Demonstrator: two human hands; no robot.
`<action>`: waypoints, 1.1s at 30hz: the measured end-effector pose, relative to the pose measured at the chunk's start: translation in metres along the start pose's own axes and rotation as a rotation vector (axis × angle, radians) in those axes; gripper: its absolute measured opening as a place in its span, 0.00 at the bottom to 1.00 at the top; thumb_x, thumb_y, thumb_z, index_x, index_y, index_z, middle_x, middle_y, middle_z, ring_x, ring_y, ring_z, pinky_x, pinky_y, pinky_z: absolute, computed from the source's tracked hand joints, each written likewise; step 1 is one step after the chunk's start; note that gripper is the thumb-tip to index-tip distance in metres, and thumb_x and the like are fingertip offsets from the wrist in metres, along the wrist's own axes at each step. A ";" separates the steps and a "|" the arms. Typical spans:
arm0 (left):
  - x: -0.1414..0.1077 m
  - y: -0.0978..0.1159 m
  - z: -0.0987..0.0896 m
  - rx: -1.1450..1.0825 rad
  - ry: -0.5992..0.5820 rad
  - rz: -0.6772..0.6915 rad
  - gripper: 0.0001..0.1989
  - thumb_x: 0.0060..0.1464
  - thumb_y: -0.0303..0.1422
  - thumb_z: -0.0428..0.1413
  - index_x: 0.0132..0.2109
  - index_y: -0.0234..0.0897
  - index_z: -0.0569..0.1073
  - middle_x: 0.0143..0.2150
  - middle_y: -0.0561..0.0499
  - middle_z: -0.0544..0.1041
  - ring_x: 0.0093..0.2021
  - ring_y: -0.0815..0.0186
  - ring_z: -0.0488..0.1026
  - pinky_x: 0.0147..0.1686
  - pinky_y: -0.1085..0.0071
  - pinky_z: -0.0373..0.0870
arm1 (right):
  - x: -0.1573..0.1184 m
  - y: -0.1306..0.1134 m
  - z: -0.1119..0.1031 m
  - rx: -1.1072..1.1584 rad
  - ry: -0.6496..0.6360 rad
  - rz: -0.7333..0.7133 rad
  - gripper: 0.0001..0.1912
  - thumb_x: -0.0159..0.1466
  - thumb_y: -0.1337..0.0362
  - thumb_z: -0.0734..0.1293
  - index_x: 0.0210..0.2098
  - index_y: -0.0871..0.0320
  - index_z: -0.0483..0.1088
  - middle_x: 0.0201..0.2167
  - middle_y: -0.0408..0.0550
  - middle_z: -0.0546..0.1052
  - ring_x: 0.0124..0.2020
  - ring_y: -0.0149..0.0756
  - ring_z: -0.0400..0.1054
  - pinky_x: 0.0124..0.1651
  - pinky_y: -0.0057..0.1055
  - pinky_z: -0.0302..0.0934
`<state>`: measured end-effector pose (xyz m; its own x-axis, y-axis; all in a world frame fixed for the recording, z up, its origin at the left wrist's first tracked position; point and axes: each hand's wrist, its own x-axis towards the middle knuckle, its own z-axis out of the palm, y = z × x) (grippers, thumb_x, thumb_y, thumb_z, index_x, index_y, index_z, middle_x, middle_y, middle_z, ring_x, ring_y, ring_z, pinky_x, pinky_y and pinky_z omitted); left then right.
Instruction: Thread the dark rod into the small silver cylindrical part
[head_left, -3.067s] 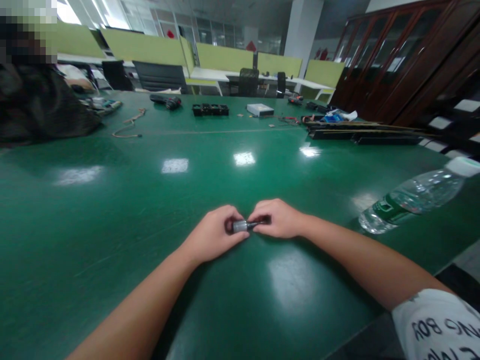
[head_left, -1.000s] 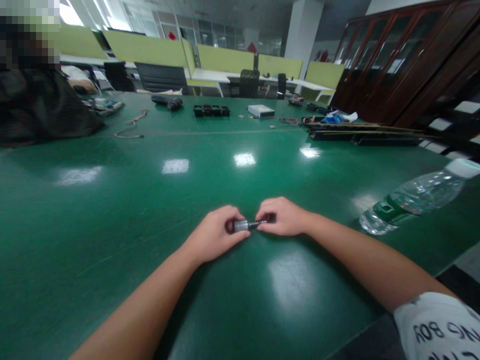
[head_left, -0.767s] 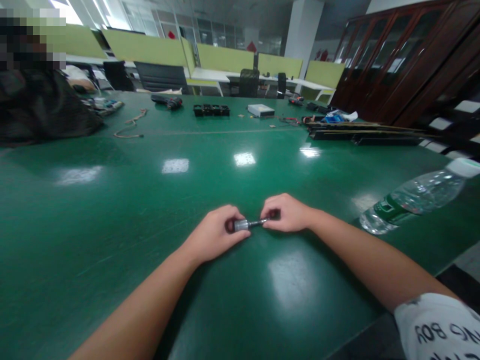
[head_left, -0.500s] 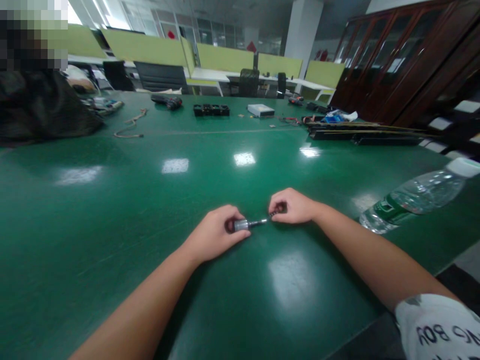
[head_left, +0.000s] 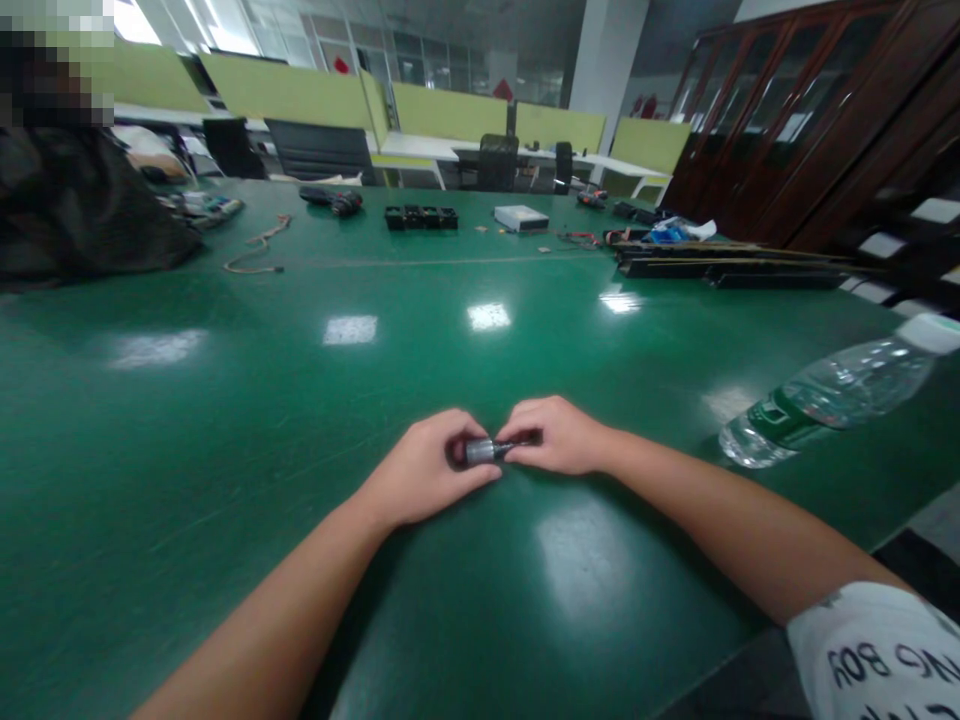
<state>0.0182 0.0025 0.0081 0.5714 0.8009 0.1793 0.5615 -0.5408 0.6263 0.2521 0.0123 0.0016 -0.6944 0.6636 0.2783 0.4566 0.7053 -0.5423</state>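
My left hand point(head_left: 431, 470) is closed around a silver metal cylinder with a thin shaft point(head_left: 480, 451), gripped between thumb and fingers just above the green table point(head_left: 420, 340). The shaft points right, toward my right hand point(head_left: 559, 434). Thumb and fingertips of that hand pinch a small dark spring point(head_left: 525, 438) at the shaft, close against the cylinder's end. Most of the shaft is hidden by the spring and fingertips. The two hands nearly touch.
A clear water bottle point(head_left: 825, 395) lies at the right. Farther back are a black row of blocks point(head_left: 421, 217), a white-topped box point(head_left: 520, 218), a cable point(head_left: 259, 248), a power tool point(head_left: 334, 201) and long black strips point(head_left: 712, 265). A person in dark clothing point(head_left: 82, 200) is at the far left.
My right hand has moved left with the spring, along the shaft and up to the cylinder. The shaft, bare before, is now mostly covered. My left hand has barely moved.
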 end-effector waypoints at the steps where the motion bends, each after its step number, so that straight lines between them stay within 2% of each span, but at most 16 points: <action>1: 0.000 0.001 0.000 -0.008 -0.007 -0.008 0.13 0.53 0.42 0.62 0.40 0.38 0.76 0.32 0.53 0.75 0.31 0.65 0.72 0.31 0.71 0.66 | 0.000 0.000 0.000 -0.002 0.000 0.001 0.09 0.62 0.65 0.70 0.42 0.59 0.78 0.35 0.48 0.78 0.36 0.33 0.71 0.41 0.28 0.62; 4: 0.000 0.002 -0.001 -0.014 -0.008 -0.032 0.12 0.56 0.41 0.60 0.41 0.38 0.76 0.31 0.53 0.75 0.31 0.65 0.72 0.31 0.71 0.66 | -0.001 0.000 -0.002 -0.026 -0.004 -0.013 0.09 0.62 0.66 0.70 0.42 0.59 0.78 0.35 0.48 0.78 0.37 0.34 0.71 0.42 0.28 0.63; 17: 0.001 -0.001 0.001 0.013 -0.013 -0.006 0.11 0.53 0.40 0.62 0.38 0.38 0.75 0.32 0.53 0.74 0.31 0.66 0.71 0.31 0.71 0.65 | -0.001 0.001 0.001 -0.094 0.009 -0.092 0.08 0.63 0.66 0.68 0.41 0.60 0.77 0.36 0.50 0.79 0.39 0.36 0.71 0.44 0.31 0.64; 33: 0.001 -0.001 0.000 0.022 -0.015 0.008 0.11 0.54 0.40 0.61 0.39 0.38 0.75 0.31 0.53 0.73 0.30 0.66 0.70 0.31 0.71 0.64 | -0.003 0.001 -0.003 -0.100 -0.006 -0.090 0.08 0.63 0.66 0.69 0.40 0.60 0.77 0.35 0.49 0.79 0.37 0.36 0.71 0.43 0.30 0.64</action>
<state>0.0182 0.0037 0.0078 0.5845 0.7927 0.1731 0.5698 -0.5529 0.6079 0.2560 0.0118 0.0022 -0.7385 0.5950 0.3172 0.4453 0.7836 -0.4331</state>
